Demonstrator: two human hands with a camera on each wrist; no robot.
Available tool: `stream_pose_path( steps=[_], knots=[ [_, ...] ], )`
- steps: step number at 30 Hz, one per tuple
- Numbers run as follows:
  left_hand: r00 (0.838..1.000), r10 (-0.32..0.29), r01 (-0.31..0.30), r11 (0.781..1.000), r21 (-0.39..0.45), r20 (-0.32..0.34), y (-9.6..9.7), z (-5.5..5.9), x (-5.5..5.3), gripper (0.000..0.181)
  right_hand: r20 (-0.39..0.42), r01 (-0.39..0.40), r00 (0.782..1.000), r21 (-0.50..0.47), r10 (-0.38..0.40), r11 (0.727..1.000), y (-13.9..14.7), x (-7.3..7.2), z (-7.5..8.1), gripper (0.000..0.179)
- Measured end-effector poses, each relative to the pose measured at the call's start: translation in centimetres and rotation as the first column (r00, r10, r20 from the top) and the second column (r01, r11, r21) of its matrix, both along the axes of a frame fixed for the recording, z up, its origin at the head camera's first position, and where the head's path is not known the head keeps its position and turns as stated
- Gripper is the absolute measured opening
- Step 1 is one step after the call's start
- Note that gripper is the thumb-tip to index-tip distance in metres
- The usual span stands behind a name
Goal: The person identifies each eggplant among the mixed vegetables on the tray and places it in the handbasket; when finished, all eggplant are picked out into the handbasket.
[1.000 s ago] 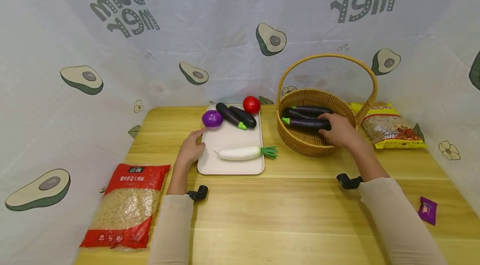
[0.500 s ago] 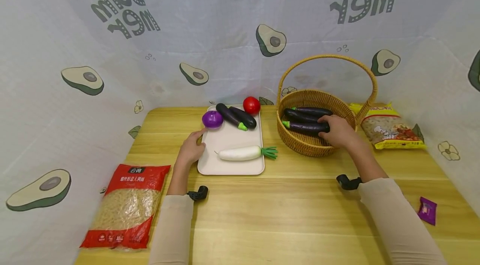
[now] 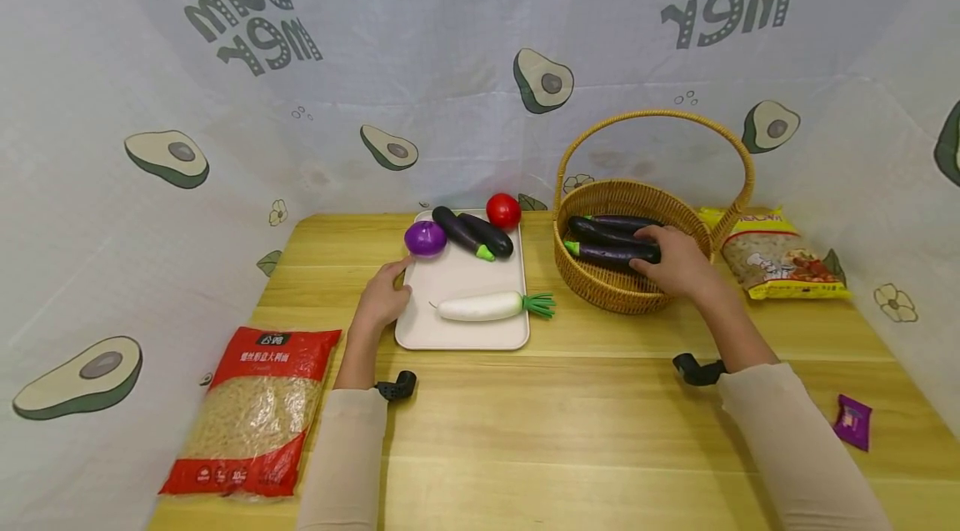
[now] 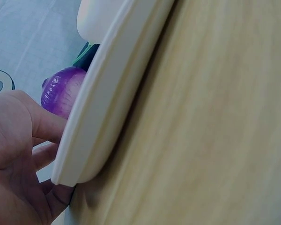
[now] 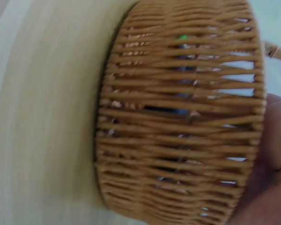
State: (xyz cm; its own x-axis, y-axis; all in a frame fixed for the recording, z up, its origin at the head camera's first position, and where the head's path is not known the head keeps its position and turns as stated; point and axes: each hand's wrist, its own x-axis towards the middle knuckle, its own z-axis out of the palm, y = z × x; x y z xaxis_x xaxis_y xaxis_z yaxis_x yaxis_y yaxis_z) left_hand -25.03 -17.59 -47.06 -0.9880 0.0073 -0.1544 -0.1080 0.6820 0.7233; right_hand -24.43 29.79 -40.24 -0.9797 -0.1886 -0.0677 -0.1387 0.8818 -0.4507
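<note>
My right hand point(image 3: 675, 260) reaches into the wicker basket point(image 3: 626, 298) with thumb and fingers around the stemless end of the front eggplant point(image 3: 611, 253). Two more eggplants lie just behind it, one of them the middle eggplant point(image 3: 600, 229). In the right wrist view the basket's woven side point(image 5: 178, 131) hides most of that grip. On the left, my left hand point(image 3: 384, 298) holds the left edge of a white tray point(image 3: 465, 337), its fingers at the rim by a purple onion point(image 3: 425, 239). The tray also bears two short eggplants point(image 3: 461, 232), a tomato point(image 3: 503, 212) and a white radish point(image 3: 480, 308).
The basket's tall handle point(image 3: 656, 112) arches over the right hand's work. A yellow food bag point(image 3: 783, 256) leans behind it on the right. A red pasta bag point(image 3: 251, 414) lies by the left forearm, and a small purple packet point(image 3: 853, 423) near the right edge.
The front eggplant in the basket has dropped slightly with my right hand, whose thumb and fingers have since shifted a little. My left hand and the tray stay put.
</note>
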Motion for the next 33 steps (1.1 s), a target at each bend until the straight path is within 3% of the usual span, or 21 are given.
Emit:
stream_pose_path(
  steps=[9,17,28,33],
  knots=[
    [1.0,-0.001,0.001,1.0,0.0,0.009,0.0,0.0,0.1,0.061,-0.128,-0.02,0.992,-0.119,0.004,0.993,-2.7,1.1,1.3,0.053],
    [1.0,-0.003,0.003,1.0,-0.005,-0.001,0.0,0.0,0.1,0.062,-0.216,-0.08,0.976,-0.252,0.024,0.964,-5.7,1.7,1.3,0.047],
    [1.0,-0.003,0.003,1.0,0.012,-0.008,-0.1,0.0,-0.2,0.062,-0.203,-0.145,0.976,-0.326,0.08,0.934,-11.0,1.0,0.6,0.046],
    [1.0,-0.001,0.001,1.0,0.01,-0.006,-0.2,0.0,-0.2,0.062,-0.155,-0.149,0.983,-0.359,0.099,0.921,-13.2,0.1,0.0,0.047]
  ],
)
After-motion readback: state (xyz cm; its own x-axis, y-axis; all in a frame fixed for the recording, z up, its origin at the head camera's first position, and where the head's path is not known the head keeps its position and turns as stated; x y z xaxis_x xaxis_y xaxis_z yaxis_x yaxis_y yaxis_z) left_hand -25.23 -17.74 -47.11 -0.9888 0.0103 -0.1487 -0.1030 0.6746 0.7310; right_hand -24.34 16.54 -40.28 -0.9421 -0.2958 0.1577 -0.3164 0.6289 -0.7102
